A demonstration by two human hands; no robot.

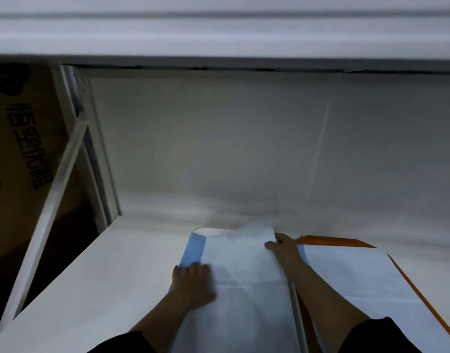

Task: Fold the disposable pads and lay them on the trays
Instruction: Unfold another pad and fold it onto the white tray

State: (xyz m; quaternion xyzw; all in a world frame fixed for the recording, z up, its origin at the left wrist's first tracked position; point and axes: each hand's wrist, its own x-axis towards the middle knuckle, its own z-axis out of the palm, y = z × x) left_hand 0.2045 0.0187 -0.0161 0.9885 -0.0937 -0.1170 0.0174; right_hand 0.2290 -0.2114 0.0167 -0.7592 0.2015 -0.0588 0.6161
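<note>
Blue-edged pad [239, 271] runs 6-to-12 o'clock between the hands: left hand [193, 284] pressing flat, right hand [282, 244] pinching its 1 o'clock corner.

A white table [96, 276] carries everything here; its surface is plain and reaches back to a pale wall. On it, in the middle, lies a white tray [296, 314], of which only a thin rim shows, and a disposable pad [244, 289] with a blue border covers it. To the right, just beside it, lies an orange tray [346, 242], and a second pad [358, 284] rests flat on that one. The picture is blurred, so finer details are not clear.
</note>
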